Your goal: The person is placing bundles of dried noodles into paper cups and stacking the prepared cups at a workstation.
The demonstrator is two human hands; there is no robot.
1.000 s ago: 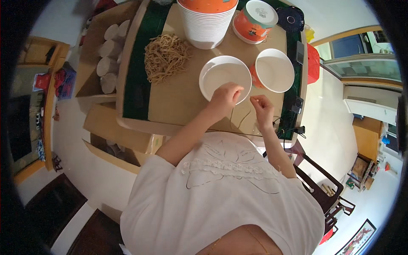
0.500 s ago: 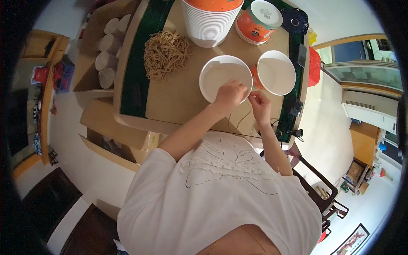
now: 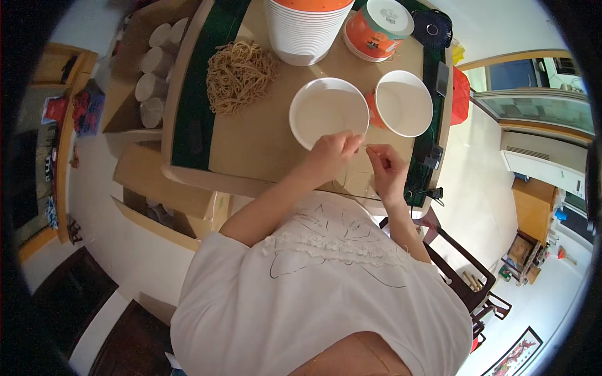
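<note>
My left hand (image 3: 331,154) rests at the near rim of a white paper bowl (image 3: 328,113), fingers pinched on a thin tan rubber band (image 3: 365,148). My right hand (image 3: 387,168) is just to its right, fingertips pinching the same band's other end. The band stretches between the two hands above the brown table (image 3: 263,144). A second white bowl (image 3: 404,103) sits to the right of the first.
A heap of tan rubber bands (image 3: 240,75) lies at the table's left. A tall stack of white bowls (image 3: 307,31) and an orange lidded tub (image 3: 378,28) stand at the back. A cardboard box holds paper cup stacks (image 3: 153,69). Loose bands (image 3: 357,182) lie near the front edge.
Both hands have stayed at the near rim of the left bowl. The fingers shifted slightly closer and the band is drawn between them.
</note>
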